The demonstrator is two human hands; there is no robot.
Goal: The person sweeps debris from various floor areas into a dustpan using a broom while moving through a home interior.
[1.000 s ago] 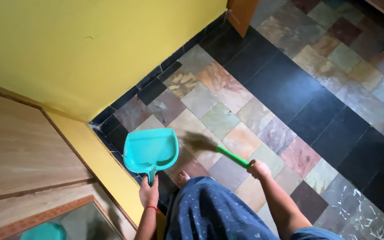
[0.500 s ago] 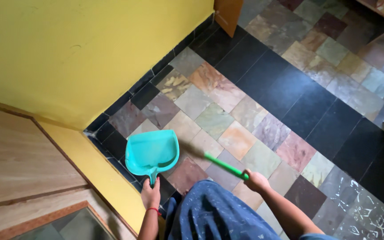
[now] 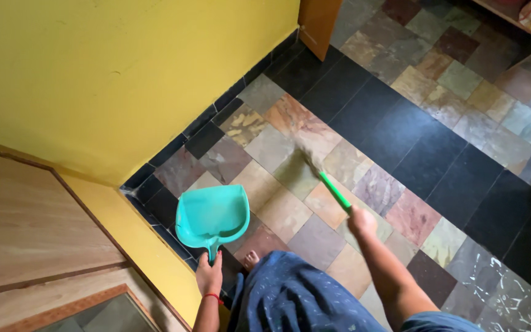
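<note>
Head view, looking down at a floor corner. The left hand (image 3: 208, 276) is closed around the short handle of a teal plastic dustpan (image 3: 212, 215), which sits low by the black skirting tiles (image 3: 182, 147), its open mouth facing out over the multicoloured slate floor (image 3: 401, 92). A red thread bracelet (image 3: 211, 297) circles that wrist.

The right hand (image 3: 361, 220) is fisted around the green handle of a broom (image 3: 334, 191). The handle runs up and away from the hand; the bristles (image 3: 307, 158) show only as a pale motion blur over a greenish tile, well apart from the dustpan's lip.

Handling, as a judgement: the dustpan looks light and stiff, thin moulded plastic (likely to skate on smooth stone if nudged), and the stub handle where the fingers already wrap is the only sensible hold. The broom reads as light too, with a rigid stick and soft, splaying bristles; the grip on the lower part of the stick gives close control of the head.

A bare foot (image 3: 251, 260) shows just beside the dustpan, partly under blue speckled cloth (image 3: 290, 295). A yellow wall (image 3: 124, 74) stands behind, a wooden panel (image 3: 26, 215) lies to the left, and the foot of an orange-brown door frame (image 3: 318, 24) rises at the top. Faint white chalk marks (image 3: 505, 295) cover dark tiles at lower right.
</note>
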